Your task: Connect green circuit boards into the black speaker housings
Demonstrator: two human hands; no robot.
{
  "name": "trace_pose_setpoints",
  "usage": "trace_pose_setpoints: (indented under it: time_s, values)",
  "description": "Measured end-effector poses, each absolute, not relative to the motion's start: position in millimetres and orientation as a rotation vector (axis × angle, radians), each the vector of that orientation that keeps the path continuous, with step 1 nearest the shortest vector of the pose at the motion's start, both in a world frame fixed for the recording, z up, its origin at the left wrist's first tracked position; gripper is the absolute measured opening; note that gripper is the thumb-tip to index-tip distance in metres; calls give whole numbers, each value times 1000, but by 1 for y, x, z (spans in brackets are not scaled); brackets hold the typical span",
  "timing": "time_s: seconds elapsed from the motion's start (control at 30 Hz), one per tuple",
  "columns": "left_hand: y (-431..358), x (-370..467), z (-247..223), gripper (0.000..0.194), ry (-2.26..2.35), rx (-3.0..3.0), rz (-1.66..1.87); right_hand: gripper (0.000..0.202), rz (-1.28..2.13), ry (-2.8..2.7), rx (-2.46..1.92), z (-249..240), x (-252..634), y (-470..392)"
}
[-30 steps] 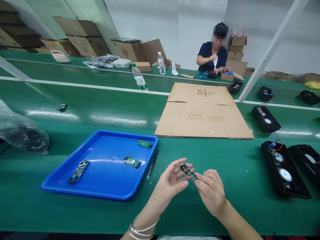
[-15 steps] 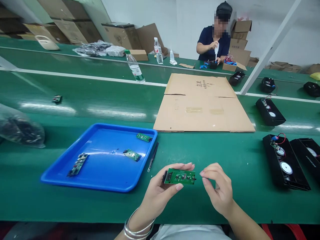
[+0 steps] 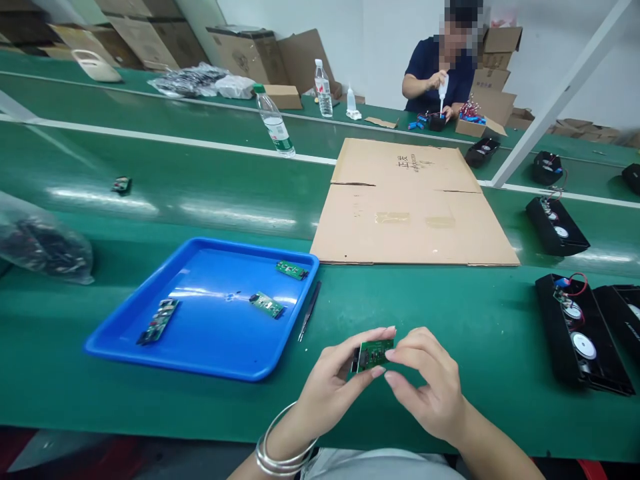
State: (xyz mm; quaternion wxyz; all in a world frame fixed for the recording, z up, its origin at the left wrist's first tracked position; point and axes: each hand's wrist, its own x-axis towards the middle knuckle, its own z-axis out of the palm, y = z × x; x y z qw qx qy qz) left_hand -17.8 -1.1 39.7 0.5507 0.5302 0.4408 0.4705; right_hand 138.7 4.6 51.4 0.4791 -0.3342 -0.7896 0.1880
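A green circuit board (image 3: 373, 354) is held by its long edges between the thumb and fingers of my left hand (image 3: 333, 387), above the green table. My right hand (image 3: 433, 387) is at the board's right end, its index fingertip against the face and its thumb apart just below. Nothing shows between the right thumb and index finger. To the left lies a blue tray (image 3: 215, 363) with a green board (image 3: 292, 269) at its back right, another board (image 3: 267, 305) nearer the middle and a third, darker board (image 3: 159, 321) at the left.
Black tweezers (image 3: 310, 311) lie beside the tray. Flat cardboard (image 3: 415, 227) covers the table ahead. Open black speaker cases (image 3: 583, 333) stand at the right, a plastic bag (image 3: 47, 243) at the left. Across the bench a person (image 3: 440, 73) holds a white bottle.
My right hand has moved left, and its index finger now touches the board. The board has turned a little. The view has shifted slightly. Across the bench, the person's head is lower.
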Motion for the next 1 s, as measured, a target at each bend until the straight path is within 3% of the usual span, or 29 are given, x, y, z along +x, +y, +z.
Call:
trace_pose_setpoints:
  time_s: [0.17,0.27,0.37,0.6,0.8,1.0]
  values:
    - [-1,-22,28,37,1120,1328,1045,12,387,-2062,-726,42,137,21]
    - [5,-29,12,39,1124,1228,1038,24,320,-2172,-800,23,160,71]
    - [19,-34,-4,40,1153,1096,1062,38,264,-2126,-1730,7,207,146]
    - [79,-48,-51,38,1375,675,1198,63,215,-1371,-2542,-8,329,235]
    - [121,-53,-79,17,1366,375,1333,76,361,-1134,-2697,-26,361,245]
    - [124,-49,-93,26,1326,451,1342,76,332,-1154,-2700,-31,361,247]
